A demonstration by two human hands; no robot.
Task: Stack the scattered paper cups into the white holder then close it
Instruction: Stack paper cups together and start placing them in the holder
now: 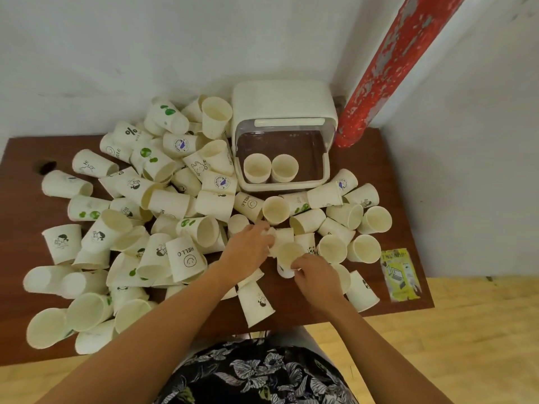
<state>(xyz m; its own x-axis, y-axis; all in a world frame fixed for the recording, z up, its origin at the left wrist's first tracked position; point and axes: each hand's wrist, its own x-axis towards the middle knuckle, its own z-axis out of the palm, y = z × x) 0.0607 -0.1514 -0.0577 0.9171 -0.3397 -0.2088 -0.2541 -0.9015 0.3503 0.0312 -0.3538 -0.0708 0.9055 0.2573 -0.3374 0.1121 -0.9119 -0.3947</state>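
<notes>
Many white paper cups (pixel 163 217) lie scattered over the brown table (pixel 20 158), most on their sides. The white holder (pixel 284 106) stands at the back middle with its clear lid raised, and two upright cups (pixel 257 167) sit side by side inside it. Just in front of the holder, my left hand (pixel 248 247) grips a cup lying on its side (pixel 281 236). My right hand (pixel 316 275) holds an upright cup (pixel 287 255) by its rim and wall. The two hands are close together.
A red, flaking pipe (pixel 388 68) rises behind the holder at the right. A yellow-green packet (pixel 401 274) lies flat near the table's right edge. A dark hole (pixel 46 167) marks the table at far left. Pale walls stand behind; yellow floor lies below.
</notes>
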